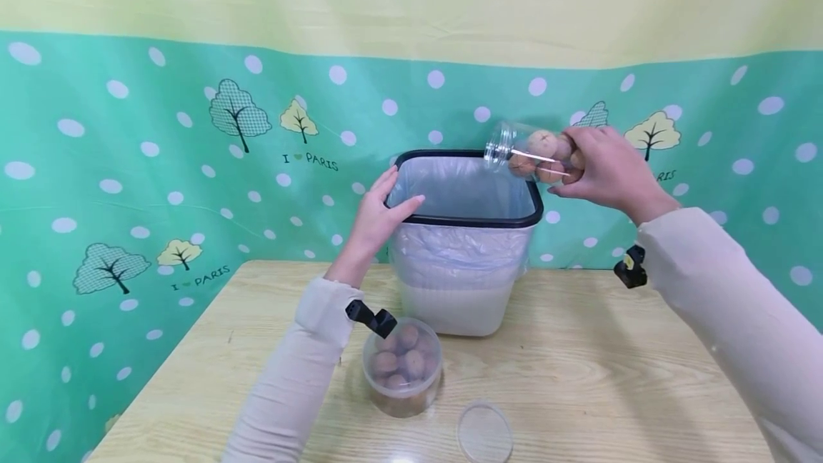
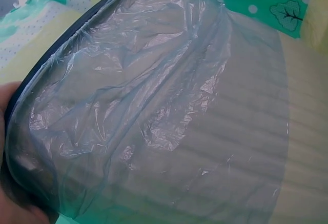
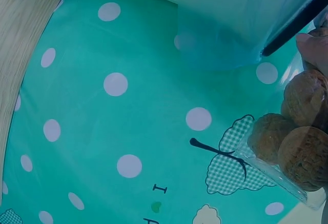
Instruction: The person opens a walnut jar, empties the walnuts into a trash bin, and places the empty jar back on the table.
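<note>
A trash bin (image 1: 459, 309) with a black rim stands on the table, lined with a thin bluish plastic bag (image 2: 154, 80). My left hand (image 1: 379, 213) holds the bin's left rim, the thumb reaching over the opening. Above the right side of the rim, my right hand (image 1: 607, 166) grips the bottom end of a clear jar (image 1: 500, 145). This jar lies nearly sideways, its mouth pointing left over the bin. Several walnuts (image 3: 305, 157) are inside the jar. Part of my left hand shows at the edge of the left wrist view.
In front of the bin, a round clear tub (image 1: 401, 399) contains several walnuts. A round clear lid (image 1: 485, 434) lies on the wooden table (image 1: 598, 370) to its right. Behind the table hangs a green and yellow cloth (image 1: 437, 113) with white dots and printed trees.
</note>
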Motion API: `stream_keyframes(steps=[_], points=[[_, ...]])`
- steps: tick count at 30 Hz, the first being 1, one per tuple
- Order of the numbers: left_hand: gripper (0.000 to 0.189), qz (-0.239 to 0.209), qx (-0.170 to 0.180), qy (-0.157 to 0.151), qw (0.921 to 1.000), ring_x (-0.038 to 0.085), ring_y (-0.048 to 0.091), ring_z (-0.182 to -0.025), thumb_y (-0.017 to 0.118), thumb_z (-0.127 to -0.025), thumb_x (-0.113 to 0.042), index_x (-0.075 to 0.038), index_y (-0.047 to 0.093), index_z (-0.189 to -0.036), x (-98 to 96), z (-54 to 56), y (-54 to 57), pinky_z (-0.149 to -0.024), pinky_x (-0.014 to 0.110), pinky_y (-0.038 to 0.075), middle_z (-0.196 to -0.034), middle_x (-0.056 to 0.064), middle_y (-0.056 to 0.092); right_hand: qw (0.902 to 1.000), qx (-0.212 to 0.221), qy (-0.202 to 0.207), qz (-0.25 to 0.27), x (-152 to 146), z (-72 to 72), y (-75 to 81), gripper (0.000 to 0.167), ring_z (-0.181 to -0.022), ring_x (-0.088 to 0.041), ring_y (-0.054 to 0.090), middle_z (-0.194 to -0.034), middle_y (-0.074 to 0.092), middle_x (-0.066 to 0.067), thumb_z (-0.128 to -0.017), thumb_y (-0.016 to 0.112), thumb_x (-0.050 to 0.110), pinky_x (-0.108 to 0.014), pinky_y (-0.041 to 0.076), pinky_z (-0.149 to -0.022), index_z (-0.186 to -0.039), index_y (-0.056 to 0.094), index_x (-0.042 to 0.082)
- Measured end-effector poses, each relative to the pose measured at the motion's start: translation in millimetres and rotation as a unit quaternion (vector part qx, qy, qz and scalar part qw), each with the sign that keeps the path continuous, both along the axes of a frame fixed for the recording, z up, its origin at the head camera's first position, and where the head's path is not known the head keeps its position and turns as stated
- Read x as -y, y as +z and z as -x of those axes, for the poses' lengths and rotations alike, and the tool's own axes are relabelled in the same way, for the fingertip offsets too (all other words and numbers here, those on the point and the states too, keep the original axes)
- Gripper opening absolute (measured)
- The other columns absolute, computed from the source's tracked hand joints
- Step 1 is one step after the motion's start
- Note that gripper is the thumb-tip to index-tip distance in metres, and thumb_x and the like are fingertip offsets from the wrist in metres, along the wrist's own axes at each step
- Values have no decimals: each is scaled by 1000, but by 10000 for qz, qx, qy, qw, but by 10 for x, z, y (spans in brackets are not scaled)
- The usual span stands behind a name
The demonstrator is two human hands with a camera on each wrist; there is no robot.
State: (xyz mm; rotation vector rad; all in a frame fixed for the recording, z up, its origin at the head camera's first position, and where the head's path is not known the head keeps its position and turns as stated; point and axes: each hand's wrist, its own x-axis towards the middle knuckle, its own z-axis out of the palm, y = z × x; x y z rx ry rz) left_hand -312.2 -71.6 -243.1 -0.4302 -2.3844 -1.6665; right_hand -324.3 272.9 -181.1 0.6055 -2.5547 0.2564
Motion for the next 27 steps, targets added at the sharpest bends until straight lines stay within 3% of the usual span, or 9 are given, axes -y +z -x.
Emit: stream_keyframes(steps=[4, 11, 19, 27], points=[[77, -131, 25, -51, 9999, 16, 15, -143, 65, -85, -27, -2, 27, -147, -14, 22, -16, -115, 34, 17, -156, 1, 21, 9999, -56, -54, -88, 10, 25, -22, 67, -95, -36, 46, -102, 58, -17, -64, 84, 27, -51, 41, -81, -115, 51, 0], [76, -470, 48, -29, 9989, 17, 14, -143, 63, -84, -17, 2, 24, -146, -23, 30, -14, -114, 31, 17, -156, 7, 20, 9995, 10, -35, -308, 90, 51, 18, 76, -100, -39, 47, -113, 58, -23, -66, 83, 27, -54, 41, -87, -126, 47, -3], [76, -508, 154, 84, 9986, 17, 13, -143, 62, -85, -16, 2, 22, -147, -21, 21, -7, -115, 29, 15, -156, 7, 18, 9995, 84, -46, -312, 139, 76, 42, 78, -100, -38, 46, -116, 57, -23, -66, 82, 25, -54, 41, -86, -129, 46, -4], [76, -558, 137, 51, 9983, 16, 13, -143, 63, -85, -17, 2, 22, -147, -27, 20, -8, -114, 28, 14, -156, 7, 18, 9988, -110, 14, -475, 106, 100, 60, 79, -100, -38, 46, -118, 56, -24, -66, 82, 21, -53, 41, -88, -130, 45, -5]])
